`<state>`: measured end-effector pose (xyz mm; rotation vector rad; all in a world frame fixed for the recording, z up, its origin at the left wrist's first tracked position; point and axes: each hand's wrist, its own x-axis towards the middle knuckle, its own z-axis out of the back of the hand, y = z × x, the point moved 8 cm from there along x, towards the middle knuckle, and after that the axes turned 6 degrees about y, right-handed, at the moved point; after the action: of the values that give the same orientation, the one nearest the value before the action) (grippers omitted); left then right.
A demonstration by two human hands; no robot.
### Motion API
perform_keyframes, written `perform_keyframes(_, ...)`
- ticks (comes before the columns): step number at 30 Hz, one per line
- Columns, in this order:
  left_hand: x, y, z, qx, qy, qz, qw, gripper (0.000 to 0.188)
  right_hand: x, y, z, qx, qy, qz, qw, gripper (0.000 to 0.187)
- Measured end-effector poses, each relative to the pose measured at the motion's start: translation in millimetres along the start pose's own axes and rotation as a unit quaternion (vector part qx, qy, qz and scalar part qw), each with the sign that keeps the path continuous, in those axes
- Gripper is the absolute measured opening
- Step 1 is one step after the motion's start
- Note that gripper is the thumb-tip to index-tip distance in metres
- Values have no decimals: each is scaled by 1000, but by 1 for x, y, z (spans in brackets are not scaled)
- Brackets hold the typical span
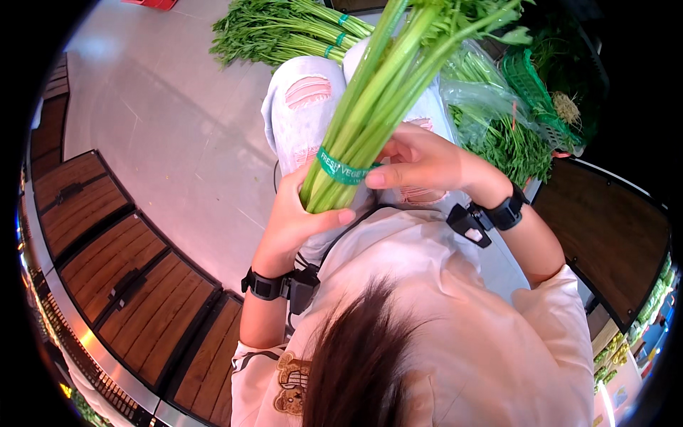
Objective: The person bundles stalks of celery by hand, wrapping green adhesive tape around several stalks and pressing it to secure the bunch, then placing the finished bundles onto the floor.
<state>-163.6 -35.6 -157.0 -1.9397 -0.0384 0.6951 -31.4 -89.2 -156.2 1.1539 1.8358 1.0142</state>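
A bunch of celery (377,99) stands tilted over my lap, its leafy tops pointing away from me to the upper right. A green printed tape band (340,169) circles the stalks low down. My left hand (302,213) wraps round the base of the bunch below the band, thumb lying across the cut ends. At the band's right end, my right hand (420,167) is closed, with its thumb pressed on the tape and its fingers curled partly behind the stalks. The back of the bunch and some fingertips are hidden.
More banded celery bunches (299,35) lie beyond my knees. To the right are leafy greens (509,146) with clear plastic wrapping (473,92) and a green crate (530,85). Wooden cabinet panels (135,285) line the left, and a brown board (605,228) stands at the right.
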Motion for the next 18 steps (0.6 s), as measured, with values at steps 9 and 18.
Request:
perform_keyframes(9, 0, -11, -3, -28, 49, 34, 998, 79, 14, 9, 5, -104, 43, 18, 994, 61)
perform_keyframes(18, -18, 6, 4, -274, 41, 24, 961, 78, 36, 7, -4, -2, 87, -120, 989, 43)
